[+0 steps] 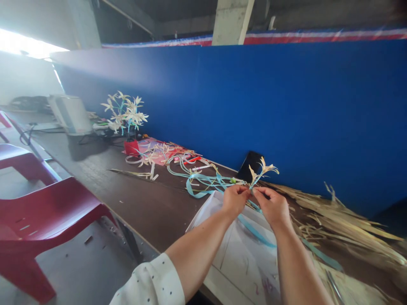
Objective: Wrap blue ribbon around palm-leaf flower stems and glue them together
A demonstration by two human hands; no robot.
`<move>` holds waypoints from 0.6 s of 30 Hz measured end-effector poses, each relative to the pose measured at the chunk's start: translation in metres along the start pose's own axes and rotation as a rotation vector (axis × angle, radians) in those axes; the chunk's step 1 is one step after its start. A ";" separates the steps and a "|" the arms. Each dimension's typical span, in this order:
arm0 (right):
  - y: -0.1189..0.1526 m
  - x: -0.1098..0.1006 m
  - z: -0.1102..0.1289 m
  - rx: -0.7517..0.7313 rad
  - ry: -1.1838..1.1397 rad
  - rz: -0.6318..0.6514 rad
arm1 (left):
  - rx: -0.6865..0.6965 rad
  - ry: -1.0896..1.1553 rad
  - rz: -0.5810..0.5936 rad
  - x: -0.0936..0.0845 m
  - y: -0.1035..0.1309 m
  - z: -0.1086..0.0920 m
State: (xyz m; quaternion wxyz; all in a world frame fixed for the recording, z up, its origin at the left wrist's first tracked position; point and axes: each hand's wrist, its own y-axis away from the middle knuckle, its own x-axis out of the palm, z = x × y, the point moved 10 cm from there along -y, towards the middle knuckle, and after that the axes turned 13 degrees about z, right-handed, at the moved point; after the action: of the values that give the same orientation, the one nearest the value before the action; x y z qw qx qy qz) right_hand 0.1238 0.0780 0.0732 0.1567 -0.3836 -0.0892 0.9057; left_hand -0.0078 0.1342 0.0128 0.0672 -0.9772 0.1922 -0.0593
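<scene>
Both my hands meet above a white sheet of paper, pinching the stem of a small handmade flower with pale, dried-leaf petals. My left hand grips the stem's lower part from the left. Close beside it, my right hand holds the same stem between thumb and fingers. Light blue ribbon trails from near my fingers across the paper. More looped blue ribbon lies to the left of my hands. The fingertips hide the exact point where ribbon and stem meet.
Dried leaf strips spread along the right of the brown table. A dark phone leans near the blue partition. Farther left stand a red pot of finished flowers and a white kettle. Red chairs line the left.
</scene>
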 end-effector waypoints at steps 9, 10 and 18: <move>-0.002 0.001 0.002 0.010 0.029 0.040 | 0.109 -0.200 -0.091 -0.005 0.010 -0.016; -0.002 0.001 0.003 0.007 0.039 0.044 | 0.115 -0.212 -0.094 -0.005 0.011 -0.017; -0.003 0.003 0.000 0.024 0.052 0.065 | 0.155 -0.217 -0.122 -0.006 0.013 -0.020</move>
State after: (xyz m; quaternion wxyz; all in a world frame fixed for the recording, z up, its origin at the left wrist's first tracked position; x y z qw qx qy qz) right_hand 0.1220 0.0820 0.0720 0.1343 -0.4078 -0.0616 0.9010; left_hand -0.0207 0.1220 0.0296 0.1592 -0.9797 0.1188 0.0278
